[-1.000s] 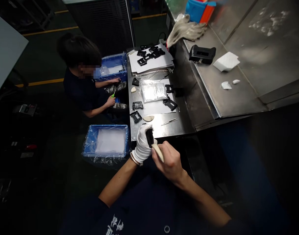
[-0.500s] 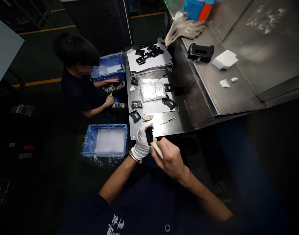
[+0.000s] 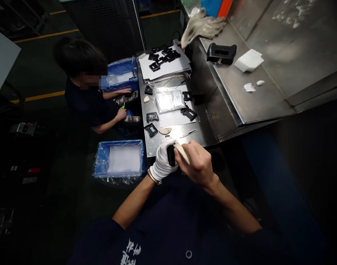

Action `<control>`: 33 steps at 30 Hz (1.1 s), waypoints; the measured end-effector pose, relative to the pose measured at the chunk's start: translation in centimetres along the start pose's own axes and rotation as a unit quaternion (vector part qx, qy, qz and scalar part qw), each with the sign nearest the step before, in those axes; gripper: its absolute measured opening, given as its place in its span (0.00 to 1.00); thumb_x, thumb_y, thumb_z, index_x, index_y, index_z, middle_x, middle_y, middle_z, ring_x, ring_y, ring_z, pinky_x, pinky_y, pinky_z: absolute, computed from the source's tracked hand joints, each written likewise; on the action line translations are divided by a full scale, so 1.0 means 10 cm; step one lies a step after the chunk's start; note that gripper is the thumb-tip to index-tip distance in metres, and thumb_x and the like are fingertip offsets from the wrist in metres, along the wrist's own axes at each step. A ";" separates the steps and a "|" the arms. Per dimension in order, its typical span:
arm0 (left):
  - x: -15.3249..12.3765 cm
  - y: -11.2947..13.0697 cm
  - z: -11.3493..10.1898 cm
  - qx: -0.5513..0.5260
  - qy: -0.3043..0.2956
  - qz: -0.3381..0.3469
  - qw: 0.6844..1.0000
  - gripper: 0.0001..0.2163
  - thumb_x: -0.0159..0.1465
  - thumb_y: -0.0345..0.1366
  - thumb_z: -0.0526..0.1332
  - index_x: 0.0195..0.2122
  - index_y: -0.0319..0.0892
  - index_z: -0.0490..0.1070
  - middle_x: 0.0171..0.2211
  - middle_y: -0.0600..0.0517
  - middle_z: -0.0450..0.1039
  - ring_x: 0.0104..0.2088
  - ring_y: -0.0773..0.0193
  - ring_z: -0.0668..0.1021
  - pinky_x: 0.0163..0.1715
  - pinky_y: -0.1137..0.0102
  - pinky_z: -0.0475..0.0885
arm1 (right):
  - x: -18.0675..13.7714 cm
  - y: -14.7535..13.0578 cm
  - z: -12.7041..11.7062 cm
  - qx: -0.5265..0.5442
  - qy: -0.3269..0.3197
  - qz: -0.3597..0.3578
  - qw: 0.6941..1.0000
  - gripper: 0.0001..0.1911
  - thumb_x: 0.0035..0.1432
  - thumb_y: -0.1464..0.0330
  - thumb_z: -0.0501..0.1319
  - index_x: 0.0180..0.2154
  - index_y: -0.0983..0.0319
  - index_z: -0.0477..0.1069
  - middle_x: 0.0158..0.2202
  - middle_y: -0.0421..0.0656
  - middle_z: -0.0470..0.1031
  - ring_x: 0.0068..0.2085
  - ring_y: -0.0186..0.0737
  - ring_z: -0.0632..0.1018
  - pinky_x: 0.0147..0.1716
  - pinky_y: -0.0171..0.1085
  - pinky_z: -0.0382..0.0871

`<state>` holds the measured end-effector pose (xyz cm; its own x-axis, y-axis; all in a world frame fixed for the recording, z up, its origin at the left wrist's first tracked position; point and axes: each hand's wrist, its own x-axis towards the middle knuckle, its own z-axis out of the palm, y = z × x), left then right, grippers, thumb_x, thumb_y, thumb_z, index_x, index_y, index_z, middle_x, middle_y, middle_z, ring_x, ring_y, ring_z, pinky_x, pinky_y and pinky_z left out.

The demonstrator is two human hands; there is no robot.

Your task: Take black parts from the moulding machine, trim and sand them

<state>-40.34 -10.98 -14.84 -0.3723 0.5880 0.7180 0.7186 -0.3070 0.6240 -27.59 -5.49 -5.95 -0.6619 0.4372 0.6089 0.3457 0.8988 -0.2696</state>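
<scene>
My left hand (image 3: 163, 160), in a white glove, is closed around a small black plastic part (image 3: 171, 156), much of it hidden by the fingers. In my bare right hand (image 3: 196, 162) I grip a flat cream-coloured pad (image 3: 182, 152) with a curved edge; its kind is unclear. The pad's upper end meets or nearly touches the top of the black part. Just beyond my hands, another cream pad (image 3: 165, 131) lies on the metal table (image 3: 205, 134), beside a black plastic frame (image 3: 151, 130) and a thin metal knife-like tool (image 3: 188, 133).
A co-worker (image 3: 82, 92) sits at the left, holding a green-handled tool (image 3: 123, 106). A plastic-lined blue bin (image 3: 98, 162) stands left of my hands. Several black parts (image 3: 168, 55) rest on stacked sheets. On the raised metal ledge (image 3: 263, 106) are a black housing (image 3: 221, 53) and a glove (image 3: 203, 27).
My right hand has risen slightly, bringing the cream pad from low on the black part up to its top. The black part has turned a little in my left hand. The view has shifted slightly.
</scene>
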 end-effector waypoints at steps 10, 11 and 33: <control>-0.05 0.01 -0.04 -0.023 0.026 -0.057 0.998 0.20 0.67 0.41 0.61 0.58 0.43 0.62 0.48 0.45 0.72 0.50 0.57 0.78 0.53 0.59 0.76 | 0.02 -0.05 0.06 0.005 -0.003 -0.023 1.000 0.09 0.66 0.69 0.59 0.31 0.61 0.66 0.26 0.41 0.65 0.29 0.37 0.68 0.30 0.37 0.63; -0.04 0.03 -0.04 -0.027 0.026 -0.062 0.997 0.20 0.67 0.42 0.61 0.58 0.43 0.62 0.48 0.45 0.72 0.50 0.57 0.78 0.53 0.59 0.76 | 0.01 -0.06 0.08 0.008 0.006 -0.019 1.000 0.08 0.66 0.69 0.60 0.32 0.61 0.66 0.26 0.41 0.65 0.29 0.37 0.68 0.31 0.37 0.63; -0.07 0.08 -0.03 -0.001 0.009 -0.010 1.000 0.21 0.65 0.36 0.61 0.58 0.42 0.62 0.47 0.43 0.73 0.48 0.54 0.79 0.52 0.59 0.77 | 0.01 -0.06 0.11 0.044 0.041 0.012 0.998 0.06 0.64 0.72 0.61 0.33 0.62 0.67 0.27 0.41 0.65 0.28 0.36 0.68 0.30 0.37 0.63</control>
<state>-39.69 -11.90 -14.72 -0.3979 0.5808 0.7102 0.7095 -0.2960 0.6395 -28.60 -5.97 -6.57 -0.5956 0.4586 0.6595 0.2998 0.8886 -0.3471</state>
